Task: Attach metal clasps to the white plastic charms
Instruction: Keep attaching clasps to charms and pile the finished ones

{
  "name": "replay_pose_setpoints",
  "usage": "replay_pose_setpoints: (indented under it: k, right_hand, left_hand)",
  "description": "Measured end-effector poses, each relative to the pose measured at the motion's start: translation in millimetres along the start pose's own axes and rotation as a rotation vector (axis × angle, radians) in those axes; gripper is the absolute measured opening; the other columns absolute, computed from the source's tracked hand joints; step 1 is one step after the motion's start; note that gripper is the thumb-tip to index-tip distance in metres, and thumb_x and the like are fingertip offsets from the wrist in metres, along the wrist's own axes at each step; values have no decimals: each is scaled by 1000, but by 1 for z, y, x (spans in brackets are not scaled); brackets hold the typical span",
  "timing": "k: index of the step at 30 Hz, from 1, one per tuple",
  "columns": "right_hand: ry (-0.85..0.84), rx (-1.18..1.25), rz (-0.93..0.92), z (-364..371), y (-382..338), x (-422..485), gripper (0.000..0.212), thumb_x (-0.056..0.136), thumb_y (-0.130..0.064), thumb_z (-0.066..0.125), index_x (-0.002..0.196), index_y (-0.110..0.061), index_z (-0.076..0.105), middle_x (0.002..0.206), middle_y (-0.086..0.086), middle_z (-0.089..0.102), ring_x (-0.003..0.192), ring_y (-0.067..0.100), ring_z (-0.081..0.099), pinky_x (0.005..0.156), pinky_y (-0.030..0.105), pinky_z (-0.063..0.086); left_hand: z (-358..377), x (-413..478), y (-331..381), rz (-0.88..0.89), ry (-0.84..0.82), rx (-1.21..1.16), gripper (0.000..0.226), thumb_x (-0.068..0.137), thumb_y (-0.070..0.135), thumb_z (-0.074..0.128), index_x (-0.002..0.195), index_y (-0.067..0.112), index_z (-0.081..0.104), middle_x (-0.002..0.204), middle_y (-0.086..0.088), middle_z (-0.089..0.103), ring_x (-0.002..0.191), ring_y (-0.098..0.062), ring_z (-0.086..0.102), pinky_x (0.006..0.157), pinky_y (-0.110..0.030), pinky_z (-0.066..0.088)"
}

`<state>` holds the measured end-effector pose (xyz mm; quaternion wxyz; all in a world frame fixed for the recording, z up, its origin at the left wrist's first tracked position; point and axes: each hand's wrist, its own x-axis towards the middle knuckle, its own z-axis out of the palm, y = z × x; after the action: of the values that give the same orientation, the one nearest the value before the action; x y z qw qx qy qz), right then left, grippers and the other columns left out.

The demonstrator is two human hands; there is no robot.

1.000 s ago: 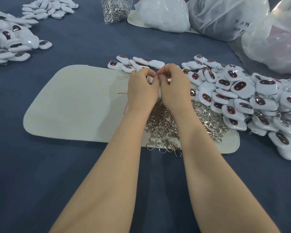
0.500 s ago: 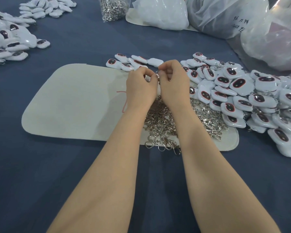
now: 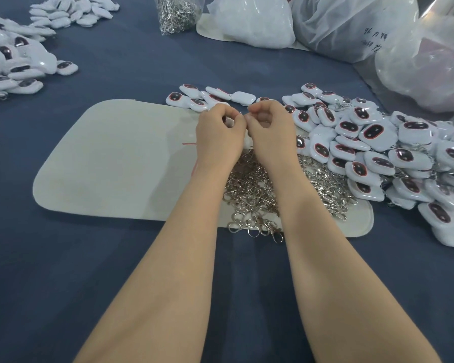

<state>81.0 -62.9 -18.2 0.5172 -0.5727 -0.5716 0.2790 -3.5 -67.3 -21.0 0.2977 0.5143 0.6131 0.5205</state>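
Observation:
My left hand (image 3: 218,137) and my right hand (image 3: 270,132) meet fingertip to fingertip above the cream mat (image 3: 121,158). The left hand's fingers curl round a white charm (image 3: 247,141), of which only slivers show between the hands. The right hand's fingertips pinch a small metal clasp at the charm's top, almost entirely hidden. A heap of loose silver clasps (image 3: 249,189) lies on the mat under my wrists. A big pile of white charms with dark oval faces (image 3: 372,148) sits just to the right.
A short row of charms (image 3: 210,96) lies behind my hands. More charm piles sit at far left (image 3: 19,64) and top left (image 3: 74,11). A clear bag of clasps (image 3: 176,11) and bulky plastic bags (image 3: 351,24) line the back and right on the blue cloth.
Both hands stay in the same spot over the mat. Their fingertips have shifted a little around the charm, and a small gap now shows between them.

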Motion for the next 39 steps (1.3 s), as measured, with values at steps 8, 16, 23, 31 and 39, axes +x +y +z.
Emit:
replay_pose_setpoints:
  k: [8,16,23,31,39]
  right_hand:
    - [-11,68,34,0,0,2,15,87,-1,56,91,-15,60,82,-9,60,83,6,58,84,24,51]
    - [38,6,-34,2,-1,-1,16,86,-2,58,84,-17,54,77,-14,57,72,0,54,70,10,46]
    - [59,20,-41,3,-2,-4,14,85,-2,59,86,-15,55,77,-14,56,70,-2,53,67,6,44]
    - [31,-43,-49,4,-1,-4,12,84,-3,59,84,-15,57,77,-12,57,76,7,56,75,18,48]
    - [-42,-156,-147,0,0,-4,14,83,-3,57,82,-16,51,72,-14,51,64,1,46,69,22,44]
  left_hand:
    - [1,-2,1,11,6,-15,9,86,15,57,82,16,65,87,-2,66,72,-9,49,63,-16,33]
    - [0,-2,2,8,23,-7,10,88,13,56,85,14,66,88,-2,67,76,-11,51,64,-16,33]
    - [1,-1,0,25,27,38,11,91,14,55,89,12,66,93,-2,66,82,-12,53,69,-16,35]
    - [1,-1,-1,27,19,87,11,92,14,53,92,13,65,106,-7,64,97,-18,57,79,-20,37]
    - [0,-1,-3,43,30,102,13,92,11,53,90,12,66,102,-5,66,89,-13,55,69,-15,32]
